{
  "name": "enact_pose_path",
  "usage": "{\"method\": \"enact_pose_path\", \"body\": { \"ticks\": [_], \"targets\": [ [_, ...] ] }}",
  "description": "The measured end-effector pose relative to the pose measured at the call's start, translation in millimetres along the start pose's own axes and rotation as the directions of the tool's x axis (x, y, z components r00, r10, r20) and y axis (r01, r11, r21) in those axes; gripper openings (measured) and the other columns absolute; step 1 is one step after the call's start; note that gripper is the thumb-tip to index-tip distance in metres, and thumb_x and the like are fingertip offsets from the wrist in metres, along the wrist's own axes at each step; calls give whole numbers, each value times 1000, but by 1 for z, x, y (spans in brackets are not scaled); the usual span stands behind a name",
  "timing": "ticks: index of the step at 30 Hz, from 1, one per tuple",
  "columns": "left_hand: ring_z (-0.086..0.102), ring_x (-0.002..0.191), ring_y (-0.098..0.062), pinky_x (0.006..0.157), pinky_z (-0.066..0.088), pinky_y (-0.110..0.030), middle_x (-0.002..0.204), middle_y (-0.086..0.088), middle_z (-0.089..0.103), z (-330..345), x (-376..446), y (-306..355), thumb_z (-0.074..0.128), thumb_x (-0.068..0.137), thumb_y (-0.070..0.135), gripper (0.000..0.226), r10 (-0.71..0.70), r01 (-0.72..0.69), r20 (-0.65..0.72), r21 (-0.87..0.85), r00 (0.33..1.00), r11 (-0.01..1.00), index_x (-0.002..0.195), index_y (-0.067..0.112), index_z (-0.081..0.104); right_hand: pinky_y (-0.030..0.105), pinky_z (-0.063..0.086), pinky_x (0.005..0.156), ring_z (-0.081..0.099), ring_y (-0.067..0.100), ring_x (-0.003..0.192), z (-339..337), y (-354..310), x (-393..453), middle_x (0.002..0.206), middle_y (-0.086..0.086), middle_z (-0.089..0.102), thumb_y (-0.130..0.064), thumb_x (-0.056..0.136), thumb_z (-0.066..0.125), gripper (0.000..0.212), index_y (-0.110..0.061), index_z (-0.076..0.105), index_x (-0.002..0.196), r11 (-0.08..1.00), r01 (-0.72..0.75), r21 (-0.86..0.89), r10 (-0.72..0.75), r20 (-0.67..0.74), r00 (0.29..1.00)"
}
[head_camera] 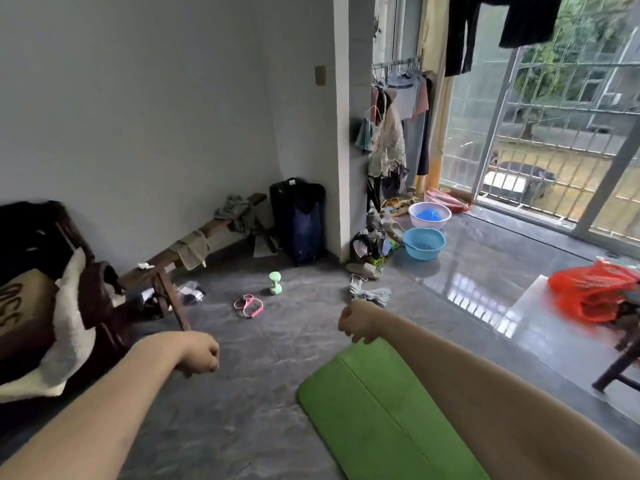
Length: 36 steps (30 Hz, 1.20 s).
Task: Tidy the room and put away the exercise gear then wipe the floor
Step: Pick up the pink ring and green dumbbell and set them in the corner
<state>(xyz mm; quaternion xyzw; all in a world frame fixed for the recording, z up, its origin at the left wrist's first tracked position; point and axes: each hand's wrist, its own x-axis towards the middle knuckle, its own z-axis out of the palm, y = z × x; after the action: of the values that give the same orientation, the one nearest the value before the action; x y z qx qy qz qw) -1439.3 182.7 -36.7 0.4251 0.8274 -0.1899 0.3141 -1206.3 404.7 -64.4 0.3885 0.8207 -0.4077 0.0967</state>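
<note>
Gear collection appears pending: both hands, left hand (202, 355) and right hand (356, 323), are loosely curled, nothing held. The dumbbell (275, 283) at 12 o'clock probably must be reached next.

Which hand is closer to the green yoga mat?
Right. The right hand hovers at the green foam yoga mat's far edge; the left hand hangs off to its left.
</note>
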Motion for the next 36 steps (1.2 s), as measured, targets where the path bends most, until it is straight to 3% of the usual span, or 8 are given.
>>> {"method": "enact_pose_path", "body": {
  "ticks": [2,5,10,15,19,25,29,36],
  "targets": [
    [60,105,-19,92,47,-27,115,1,63,-35,19,-11,50,89,33,26,6,-1,-109,41,994,999,108,23,65,29,51,60,66,25,81,-20,-24,38,104,17,69,-17,90,52,16,-8,63,98,1000,22,-2,-23,-47,999],
    [54,113,-18,99,41,-30,123,3,60,-69,48,-23,49,89,33,25,49,-42,-149,52,988,998,108,25,64,32,55,63,68,29,84,-33,-57,78,100,19,69,-17,89,51,18,-7,63,98,997,56,-57,-58,-38,998],
    [55,110,-18,97,43,-32,122,3,59,-99,109,-49,48,87,34,24,37,-36,-76,13,996,999,105,27,64,37,58,76,68,30,89,-43,-84,146,91,12,65,-21,91,52,29,-5,66,110,997,45,-70,-45,-8,999],
    [60,105,-16,96,46,-31,117,4,62,-125,177,-90,50,83,36,24,23,-23,4,-23,1000,999,100,30,65,35,58,73,68,30,97,-44,-115,216,102,14,68,-21,90,54,27,-8,66,110,999,22,-41,-22,-2,1000],
    [65,94,-15,88,51,-31,107,5,66,-158,229,-133,50,80,37,15,42,-41,35,-44,999,998,88,32,62,35,57,72,66,30,93,-49,-158,283,94,11,62,-21,90,55,26,-7,66,109,999,31,-33,-32,-18,999],
    [66,85,-20,84,54,-40,91,3,67,-241,305,-211,50,92,26,15,80,-109,-88,-400,993,910,95,22,65,34,55,68,60,23,78,-54,-233,389,84,5,63,-23,86,57,11,-18,66,89,998,50,27,-47,-100,994],
    [63,79,-14,75,48,-28,87,5,68,-285,352,-253,54,90,27,14,55,-156,-248,-409,967,899,90,24,67,28,50,67,62,22,85,-41,-257,446,93,3,65,-21,85,58,16,-18,67,98,998,37,50,-30,-135,990],
    [57,110,-19,95,44,-30,121,-1,62,-309,428,-278,50,93,28,28,66,-101,-126,-293,990,951,115,18,64,23,43,69,56,18,84,-49,-265,535,99,2,62,-21,86,59,21,-18,65,106,998,-31,46,36,-100,994]
  ]
}}
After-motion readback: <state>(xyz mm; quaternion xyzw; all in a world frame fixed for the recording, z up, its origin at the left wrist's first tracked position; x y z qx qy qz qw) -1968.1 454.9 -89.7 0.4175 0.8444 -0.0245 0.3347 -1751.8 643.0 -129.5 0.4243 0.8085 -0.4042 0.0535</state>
